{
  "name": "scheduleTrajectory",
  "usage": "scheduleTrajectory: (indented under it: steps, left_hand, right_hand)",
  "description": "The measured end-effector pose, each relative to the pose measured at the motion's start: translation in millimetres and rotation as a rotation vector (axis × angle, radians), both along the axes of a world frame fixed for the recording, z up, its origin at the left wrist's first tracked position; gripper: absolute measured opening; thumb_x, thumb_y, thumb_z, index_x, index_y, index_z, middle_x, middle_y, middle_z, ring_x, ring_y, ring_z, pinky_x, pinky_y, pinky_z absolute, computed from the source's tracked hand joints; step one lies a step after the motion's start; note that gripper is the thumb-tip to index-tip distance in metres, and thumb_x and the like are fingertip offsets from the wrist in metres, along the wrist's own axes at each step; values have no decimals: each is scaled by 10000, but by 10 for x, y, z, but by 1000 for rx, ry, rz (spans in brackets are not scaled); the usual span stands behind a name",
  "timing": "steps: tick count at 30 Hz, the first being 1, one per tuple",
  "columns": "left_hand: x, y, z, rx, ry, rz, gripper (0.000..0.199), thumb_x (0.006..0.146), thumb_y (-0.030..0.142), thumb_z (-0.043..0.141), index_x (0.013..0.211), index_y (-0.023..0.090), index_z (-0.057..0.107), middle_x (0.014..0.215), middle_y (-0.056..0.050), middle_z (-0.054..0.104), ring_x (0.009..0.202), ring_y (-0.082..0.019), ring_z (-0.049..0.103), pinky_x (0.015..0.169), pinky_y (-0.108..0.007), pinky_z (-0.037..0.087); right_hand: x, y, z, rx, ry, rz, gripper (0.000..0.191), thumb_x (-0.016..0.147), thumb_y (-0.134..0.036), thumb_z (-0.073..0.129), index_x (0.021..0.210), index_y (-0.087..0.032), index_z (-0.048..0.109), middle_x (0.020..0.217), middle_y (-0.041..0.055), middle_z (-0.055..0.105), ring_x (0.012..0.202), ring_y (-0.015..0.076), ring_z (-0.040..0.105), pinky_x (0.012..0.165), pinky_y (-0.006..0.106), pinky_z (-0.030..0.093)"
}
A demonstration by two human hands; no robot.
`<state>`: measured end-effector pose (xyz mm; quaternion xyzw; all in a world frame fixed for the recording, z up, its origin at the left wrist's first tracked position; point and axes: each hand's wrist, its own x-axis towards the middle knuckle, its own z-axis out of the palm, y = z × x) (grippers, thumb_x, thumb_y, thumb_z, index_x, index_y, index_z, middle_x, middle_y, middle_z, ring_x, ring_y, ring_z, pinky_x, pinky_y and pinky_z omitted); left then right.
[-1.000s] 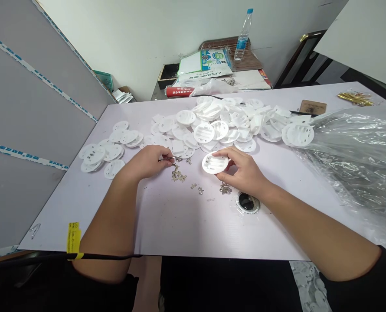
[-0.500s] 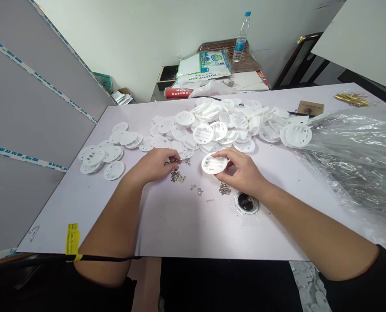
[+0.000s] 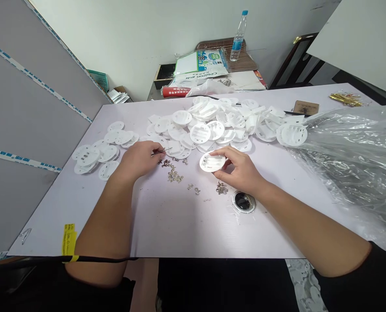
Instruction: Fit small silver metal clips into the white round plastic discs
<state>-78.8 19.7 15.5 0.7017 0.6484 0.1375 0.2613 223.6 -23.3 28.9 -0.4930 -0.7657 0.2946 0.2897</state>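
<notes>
A round white plastic piece (image 3: 211, 162) is held at its right edge between the thumb and fingers of my right hand (image 3: 238, 169), above the table. My left hand (image 3: 141, 159) is closed round thin metal tweezers (image 3: 162, 151), whose tip points right. Small metal clips lie just beside and below my left hand, in a loose pile (image 3: 174, 175). Another small pile of clips (image 3: 222, 188) lies below my right hand, next to a round black-centred dish (image 3: 244, 202). Several white round pieces (image 3: 200, 133) are heaped behind both hands.
More white discs (image 3: 88, 156) lie at the left of the table (image 3: 186, 234). A clear plastic bag (image 3: 349, 160) covers the right side. A black cable (image 3: 98, 259) runs along the front left edge. Behind stand a water bottle (image 3: 237, 40) and papers.
My left hand with the tweezers has moved left and slightly up, uncovering more of the clips. My right hand still holds the white piece in nearly the same place.
</notes>
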Motion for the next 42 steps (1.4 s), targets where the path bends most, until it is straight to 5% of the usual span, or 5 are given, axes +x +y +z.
scheduleTrajectory:
  steps: [13, 19, 36, 42]
  left_hand:
    - [85, -22, -53, -60, -31, 7, 151, 833, 431, 657, 843, 334, 772, 965, 48, 749, 833, -170, 614, 652, -281, 396]
    - [120, -19, -76, -55, -76, -7, 178, 849, 397, 652, 953, 380, 795, 1057, 60, 756, 952, -180, 646, 714, -287, 419]
    - [228, -10, -132, 93, 15, -93, 133, 891, 304, 583, 852, 275, 707, 958, 10, 695, 868, -174, 595, 676, -292, 370]
    - [275, -57, -63, 33, -445, -13, 163, 894, 386, 613, 868, 225, 623, 887, 5, 667, 696, -100, 535, 641, -244, 386]
  right_hand:
    - [19, 5, -42, 41, 0, 15, 429, 740, -161, 719, 1159, -247, 684, 1118, 28, 656, 791, 148, 613, 707, 320, 573]
    - [25, -4, -33, 40, 9, 22, 424, 742, -160, 719, 1156, -247, 684, 1104, 27, 652, 771, 140, 615, 698, 316, 573]
    - [7, -11, 1, 14, 3, 7, 416, 735, -144, 712, 1139, -239, 686, 1066, 15, 650, 729, 123, 606, 692, 313, 570]
    - [1, -11, 0, 17, 2, 19, 411, 744, -154, 711, 1146, -235, 682, 1086, 23, 651, 747, 132, 605, 702, 323, 568]
